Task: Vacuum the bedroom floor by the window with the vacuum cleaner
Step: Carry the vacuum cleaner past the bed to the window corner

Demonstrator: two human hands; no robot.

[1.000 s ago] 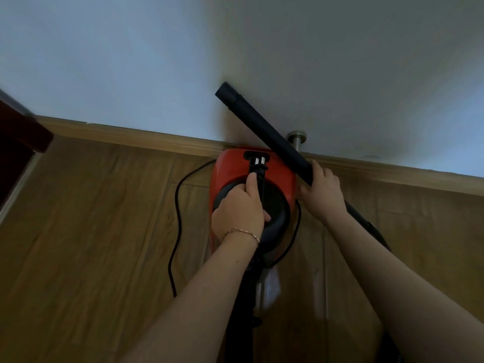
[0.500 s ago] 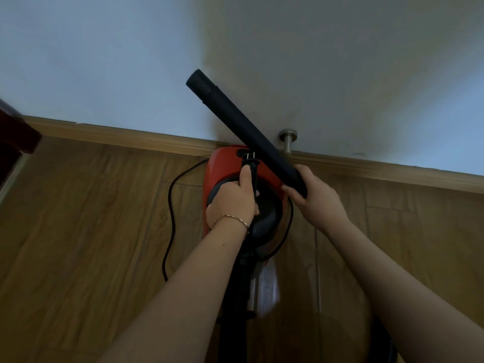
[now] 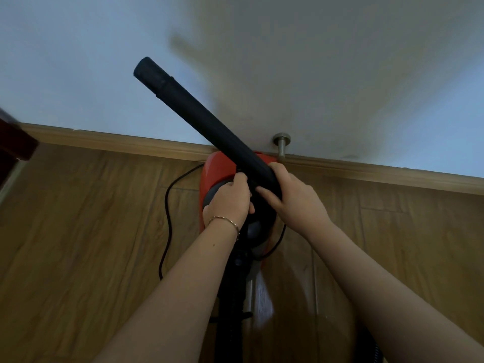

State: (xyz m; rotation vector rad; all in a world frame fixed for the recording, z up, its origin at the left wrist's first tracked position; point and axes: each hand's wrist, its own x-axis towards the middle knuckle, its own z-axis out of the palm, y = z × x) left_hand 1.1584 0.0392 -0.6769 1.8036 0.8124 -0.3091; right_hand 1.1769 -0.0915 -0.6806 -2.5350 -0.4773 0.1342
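Note:
A red vacuum cleaner (image 3: 213, 170) with a dark grey round top stands on the wood floor against the skirting. My left hand (image 3: 229, 199), with a thin bracelet at the wrist, grips the black handle on top of the cleaner. My right hand (image 3: 293, 197) is closed around the lower end of a black tube (image 3: 199, 115). The tube slants up and to the left in front of the white wall, its open end uppermost. A black power cord (image 3: 167, 205) curls on the floor left of the cleaner.
A wooden skirting board (image 3: 117, 141) runs along the white wall (image 3: 340, 74). A metal door stop (image 3: 281, 142) juts out just right of the cleaner. A dark piece of furniture (image 3: 13, 145) shows at the left edge. The wood floor (image 3: 78, 231) spreads to both sides.
My right hand has swung the black tube up and to the left, closer to the camera. It has also moved in beside my left hand, which stays on the cleaner's handle.

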